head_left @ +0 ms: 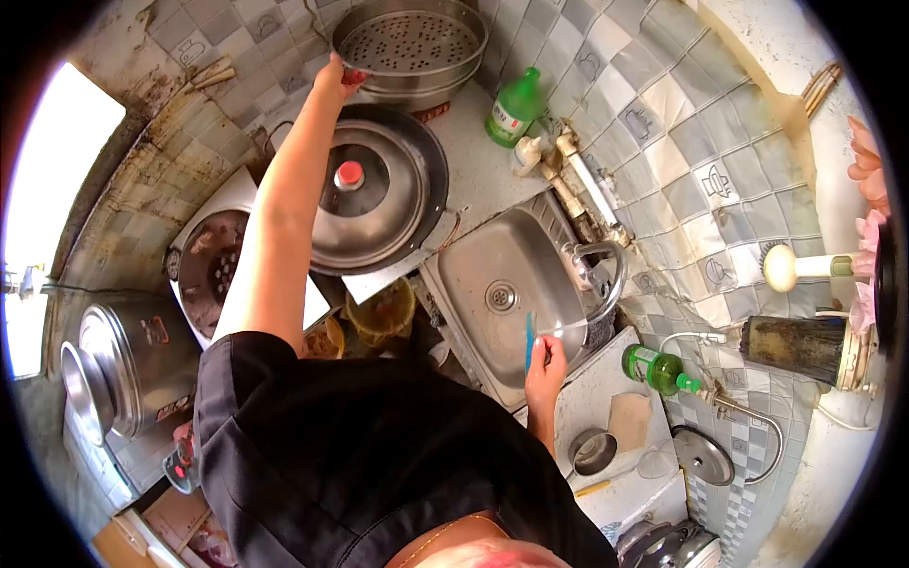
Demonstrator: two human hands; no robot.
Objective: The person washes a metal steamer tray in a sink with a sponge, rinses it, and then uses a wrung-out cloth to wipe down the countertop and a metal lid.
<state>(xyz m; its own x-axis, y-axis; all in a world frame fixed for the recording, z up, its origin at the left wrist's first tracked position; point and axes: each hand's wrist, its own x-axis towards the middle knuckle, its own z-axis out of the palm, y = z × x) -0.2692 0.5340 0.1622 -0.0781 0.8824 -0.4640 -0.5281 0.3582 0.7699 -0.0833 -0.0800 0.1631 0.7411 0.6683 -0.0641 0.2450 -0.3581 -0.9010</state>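
Observation:
My left hand (345, 78) reaches far forward, its fingers closed on the near left rim of a metal steamer pot (417, 59) with a perforated tray. Below that arm lies a large wok with a domed metal lid (379, 213) topped by a red knob. Over the near right part of the steel sink (464, 270), my right hand (546, 371) grips a slim blue tool (529, 339) that points forward. Its exact kind is not clear. The sink's faucet (611, 275) curves in from the right.
Green bottles stand in the back corner (516, 106) and lie on the right counter (653, 367). A small saucepan (594, 452) sits near the latter. At left are a gas stove (213, 256) and a large metal pot (142, 360). Pipes (578, 189) run along the tiled wall.

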